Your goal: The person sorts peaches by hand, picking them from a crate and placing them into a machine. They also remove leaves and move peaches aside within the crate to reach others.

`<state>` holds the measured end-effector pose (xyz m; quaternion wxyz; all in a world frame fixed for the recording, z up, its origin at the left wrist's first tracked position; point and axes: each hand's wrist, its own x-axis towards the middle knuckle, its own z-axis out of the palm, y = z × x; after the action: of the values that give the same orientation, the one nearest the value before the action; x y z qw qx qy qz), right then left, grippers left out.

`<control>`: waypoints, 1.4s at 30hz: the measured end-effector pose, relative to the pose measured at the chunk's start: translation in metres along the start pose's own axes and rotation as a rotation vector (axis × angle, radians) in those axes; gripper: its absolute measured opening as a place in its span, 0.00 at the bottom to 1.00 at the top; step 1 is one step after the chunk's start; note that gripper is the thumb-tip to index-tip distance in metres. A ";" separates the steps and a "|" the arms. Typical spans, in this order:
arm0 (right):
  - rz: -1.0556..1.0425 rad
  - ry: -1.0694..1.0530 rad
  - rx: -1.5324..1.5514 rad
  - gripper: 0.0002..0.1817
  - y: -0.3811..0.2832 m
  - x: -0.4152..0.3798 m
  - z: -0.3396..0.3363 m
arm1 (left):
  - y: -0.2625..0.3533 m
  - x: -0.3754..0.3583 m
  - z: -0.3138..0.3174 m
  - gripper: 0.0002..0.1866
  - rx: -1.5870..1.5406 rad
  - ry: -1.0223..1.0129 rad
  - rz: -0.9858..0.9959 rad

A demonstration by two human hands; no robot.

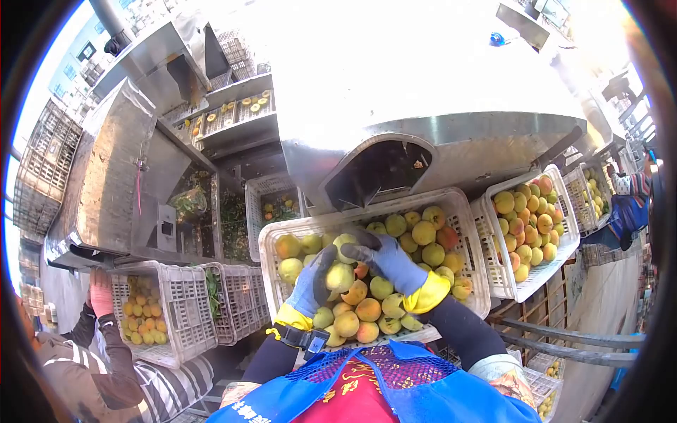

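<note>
My left hand (310, 284), in a blue-grey glove with dark fingertips and a yellow cuff, is closed against the side of a yellow-green peach (340, 278). My right hand (390, 262), gloved alike, reaches in from the other side. Its fingers curl at another pale green peach (345, 247), between both hands; part of this grip is hidden. Both hands are over a white plastic crate (270, 255) with many peaches, yellow-green to reddish. A peach with a red blush (368, 310) lies just below the hands.
A metal machine with a dark chute opening (381, 169) stands directly behind the crate. Another peach crate (486, 247) is to the right. At left, a person's pink-gloved hand (101, 290) touches near a tilted peach crate (187, 317). Metal rails (571, 338) run at lower right.
</note>
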<state>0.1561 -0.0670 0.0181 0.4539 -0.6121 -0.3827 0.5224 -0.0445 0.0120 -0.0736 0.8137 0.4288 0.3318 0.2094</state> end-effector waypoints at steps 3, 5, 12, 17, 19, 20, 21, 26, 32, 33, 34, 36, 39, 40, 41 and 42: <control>-0.306 0.242 -0.248 0.41 0.005 -0.018 0.024 | 0.014 0.003 0.010 0.23 0.167 -0.012 0.105; -0.487 0.333 -0.379 0.42 0.002 -0.025 0.030 | 0.024 0.003 0.017 0.22 0.466 -0.042 0.284; -0.457 0.494 -0.475 0.44 -0.018 -0.006 0.020 | 0.064 0.012 0.043 0.20 -0.105 -0.029 0.041; -0.715 0.887 -0.942 0.36 0.006 0.050 0.005 | 0.088 -0.007 0.075 0.27 0.274 -0.028 0.399; -0.715 1.075 -1.253 0.32 0.042 0.099 0.000 | 0.086 -0.008 0.063 0.38 0.832 0.023 0.534; -0.557 0.910 -1.327 0.30 0.025 0.106 -0.005 | 0.068 0.000 0.063 0.36 0.454 -0.003 0.443; -0.405 0.743 -1.391 0.28 -0.008 0.111 -0.013 | 0.069 0.000 0.061 0.32 0.770 -0.004 0.458; -0.627 0.587 -0.570 0.26 -0.054 0.051 -0.013 | 0.092 -0.006 0.082 0.27 -0.940 -0.120 -0.104; -0.672 0.518 -0.680 0.48 -0.017 -0.005 0.029 | 0.076 -0.010 0.069 0.29 -0.102 -0.112 0.200; -0.681 0.578 -0.687 0.51 -0.010 -0.003 0.030 | 0.067 -0.005 0.067 0.29 -0.120 -0.084 0.183; -0.642 0.576 -0.633 0.52 -0.009 -0.002 0.029 | 0.057 0.000 0.065 0.28 -0.138 -0.056 0.167; -0.606 0.525 -0.607 0.51 -0.012 0.002 0.021 | 0.076 -0.012 0.079 0.28 -0.195 -0.066 0.157; -0.630 0.519 -0.535 0.51 -0.016 0.019 0.012 | 0.089 -0.018 0.072 0.28 0.405 -0.057 0.323; -0.651 0.530 -0.506 0.51 -0.016 0.026 0.009 | 0.087 -0.015 0.067 0.28 0.545 -0.053 0.333; -0.682 0.590 -0.593 0.51 -0.014 0.034 0.006 | 0.084 -0.013 0.062 0.27 0.686 -0.048 0.345; -0.711 0.650 -0.681 0.51 -0.010 0.043 0.003 | 0.083 -0.010 0.059 0.26 0.647 -0.065 0.288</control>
<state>0.1606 -0.0227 0.0147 0.4731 -0.6863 -0.5517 -0.0282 -0.0131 0.0176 0.0235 0.6080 0.7131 0.2912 0.1925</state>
